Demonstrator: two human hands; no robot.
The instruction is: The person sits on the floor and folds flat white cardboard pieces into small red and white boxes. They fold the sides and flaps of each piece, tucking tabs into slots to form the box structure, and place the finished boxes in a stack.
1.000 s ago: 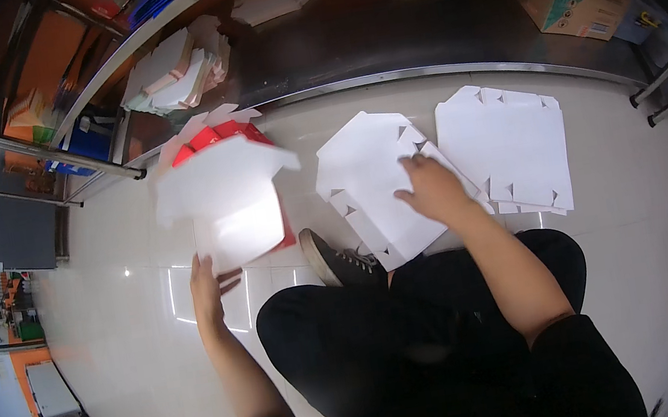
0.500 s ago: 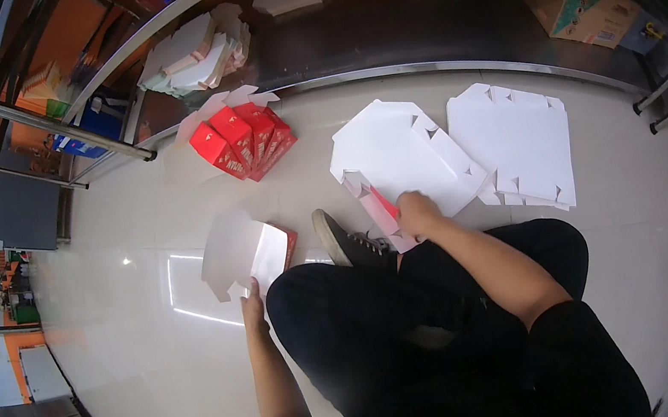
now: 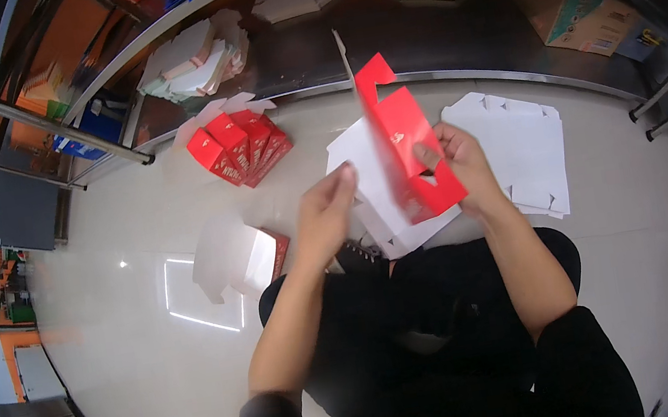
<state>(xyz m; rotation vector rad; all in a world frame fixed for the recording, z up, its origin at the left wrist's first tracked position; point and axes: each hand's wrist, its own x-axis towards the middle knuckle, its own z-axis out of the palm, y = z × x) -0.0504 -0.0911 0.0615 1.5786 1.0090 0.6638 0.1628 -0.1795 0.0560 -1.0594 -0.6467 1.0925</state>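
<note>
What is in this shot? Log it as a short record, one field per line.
left hand: open, fingertips at the white side of the held box blank
right hand: grips the red box blank, raised on edge
under the hands: stack of flat white blanks on the floor
left of them: folded red boxes in a row
nearer: one box lying apart
behind: metal shelf with more blanks

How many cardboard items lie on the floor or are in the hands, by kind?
Folded red cardboard boxes in a row: 4
Red flat carton blank, in both hands: 1
Piles of white flat carton blanks: 2
Half-folded carton lying alone: 1
Total: 8
</note>
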